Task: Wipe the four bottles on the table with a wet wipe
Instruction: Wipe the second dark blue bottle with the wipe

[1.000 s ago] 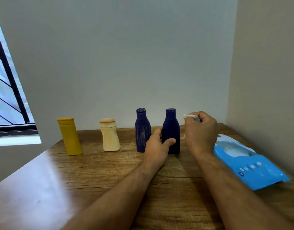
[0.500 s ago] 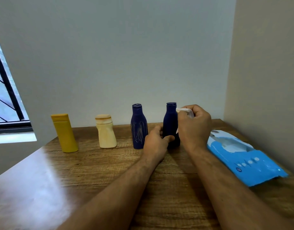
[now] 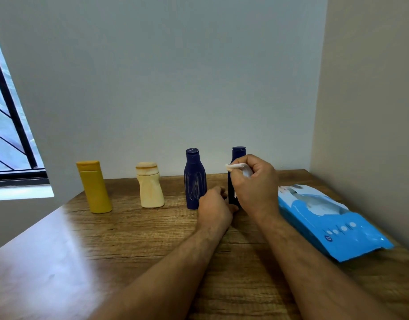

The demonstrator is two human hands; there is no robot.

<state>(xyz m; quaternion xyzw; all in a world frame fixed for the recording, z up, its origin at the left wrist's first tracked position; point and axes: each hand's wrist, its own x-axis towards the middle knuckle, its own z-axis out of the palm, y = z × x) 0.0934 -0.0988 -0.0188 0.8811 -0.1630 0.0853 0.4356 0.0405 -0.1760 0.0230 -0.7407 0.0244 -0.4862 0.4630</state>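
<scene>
Wiping rightmost navy bottle (image 3: 238, 155), upright, just left of wipe pack (image 3: 333, 225). Right hand (image 3: 254, 188) clenches wet wipe (image 3: 236, 166) against its front; left hand (image 3: 214, 205) grips its base. Both hands directly before it.

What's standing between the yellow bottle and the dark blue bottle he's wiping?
In the head view, two bottles: a cream bottle, then a second dark blue bottle, between the yellow bottle and the wiped bottle.
</scene>
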